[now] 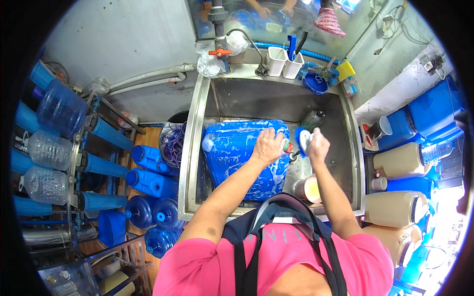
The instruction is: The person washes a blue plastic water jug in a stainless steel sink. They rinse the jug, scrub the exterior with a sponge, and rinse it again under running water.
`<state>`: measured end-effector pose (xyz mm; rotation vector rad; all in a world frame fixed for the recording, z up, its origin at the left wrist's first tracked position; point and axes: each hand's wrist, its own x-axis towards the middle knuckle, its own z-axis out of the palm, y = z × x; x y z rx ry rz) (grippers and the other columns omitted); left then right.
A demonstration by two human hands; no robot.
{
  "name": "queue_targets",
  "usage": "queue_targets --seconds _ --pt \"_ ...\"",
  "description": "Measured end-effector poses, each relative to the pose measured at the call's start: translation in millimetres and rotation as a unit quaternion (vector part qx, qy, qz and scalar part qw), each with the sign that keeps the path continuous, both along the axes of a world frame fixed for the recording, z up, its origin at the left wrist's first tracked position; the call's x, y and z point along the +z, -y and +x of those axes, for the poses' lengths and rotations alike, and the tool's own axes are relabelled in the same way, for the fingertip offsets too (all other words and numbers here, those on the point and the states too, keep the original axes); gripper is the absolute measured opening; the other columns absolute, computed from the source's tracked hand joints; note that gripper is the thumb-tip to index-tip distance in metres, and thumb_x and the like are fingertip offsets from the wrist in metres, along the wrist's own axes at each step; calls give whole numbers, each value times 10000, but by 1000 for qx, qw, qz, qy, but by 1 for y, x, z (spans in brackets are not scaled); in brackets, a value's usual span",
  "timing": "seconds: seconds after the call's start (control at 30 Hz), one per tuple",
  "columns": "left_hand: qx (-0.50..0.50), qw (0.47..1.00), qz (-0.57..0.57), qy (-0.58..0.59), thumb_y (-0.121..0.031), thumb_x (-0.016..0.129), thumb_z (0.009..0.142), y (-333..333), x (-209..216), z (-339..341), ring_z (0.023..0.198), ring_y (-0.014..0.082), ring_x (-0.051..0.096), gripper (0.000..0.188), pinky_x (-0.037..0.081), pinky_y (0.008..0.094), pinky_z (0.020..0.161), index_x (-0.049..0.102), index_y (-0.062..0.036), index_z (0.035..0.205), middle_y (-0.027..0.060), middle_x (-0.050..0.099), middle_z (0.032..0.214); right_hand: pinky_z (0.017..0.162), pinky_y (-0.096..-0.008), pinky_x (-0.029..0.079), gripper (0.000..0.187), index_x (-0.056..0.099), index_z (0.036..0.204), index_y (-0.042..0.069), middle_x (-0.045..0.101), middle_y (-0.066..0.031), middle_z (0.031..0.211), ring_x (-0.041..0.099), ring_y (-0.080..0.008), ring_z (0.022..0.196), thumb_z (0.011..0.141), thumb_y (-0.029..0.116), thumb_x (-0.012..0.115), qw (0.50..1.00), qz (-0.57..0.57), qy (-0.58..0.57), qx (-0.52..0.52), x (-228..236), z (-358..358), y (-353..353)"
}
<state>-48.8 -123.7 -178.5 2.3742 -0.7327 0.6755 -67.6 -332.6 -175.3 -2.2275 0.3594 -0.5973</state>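
Observation:
A big blue water jug [232,153], streaked with soap foam, lies on its side in the steel sink [340,123]. My left hand [268,146] presses flat on its right end, close to the small tap with a red and green knob [287,146]. My right hand [317,144] is closed around a blue sponge or brush [302,140] with white foam on it, held just right of the jug's tap end. Both forearms reach out over the sink's front rim.
A curved faucet [254,47] and two white cups holding brushes [285,61] stand behind the sink. Blue bottles [150,182] and filter housings [101,165] fill the left side. Beige and blue jugs [397,160] stack on the right. A beige container [310,188] sits in the sink.

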Motion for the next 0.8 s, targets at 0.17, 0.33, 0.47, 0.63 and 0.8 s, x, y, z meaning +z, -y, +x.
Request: queue_targets --seconds 0.17,0.33,0.47,0.63,0.8 --pt "-22 998 40 -45 -401 719 655 -8 8 -5 1069 421 527 585 413 494 941 546 -35 1078 288 535 1093 668 -479 491 454 693 828 71 639 -207 773 627 -408 754 968 387 400 975 -210 -74 -17 -12 -15 -6" --pt "1 983 124 -132 -441 821 548 -2 20 -5 1125 409 522 784 410 473 977 524 -42 1154 277 525 1196 627 -477 490 452 679 756 72 628 -190 698 625 -403 686 964 381 422 985 -128 73 90 -10 -12 -4" --pt "11 978 143 -148 -436 855 546 0 21 -1 1102 389 530 804 421 468 955 506 -54 1161 237 541 1143 604 -439 501 390 679 731 100 626 -169 674 634 -370 666 955 308 438 974 -226 -1 -11 -9 -12 -12" --pt "17 983 130 -130 -440 835 595 3 8 4 1067 375 545 722 437 453 925 528 -53 1121 225 554 1103 658 -443 506 457 695 802 99 662 -170 782 651 -350 747 976 373 373 970 -207 -15 129 -9 -13 -13" --pt "15 997 33 -66 -396 694 788 3 -9 18 880 329 622 361 501 431 771 621 -72 928 174 617 884 709 -498 496 489 682 823 97 669 -184 801 637 -412 793 972 425 351 971 -184 -79 -134 -2 -3 -7"
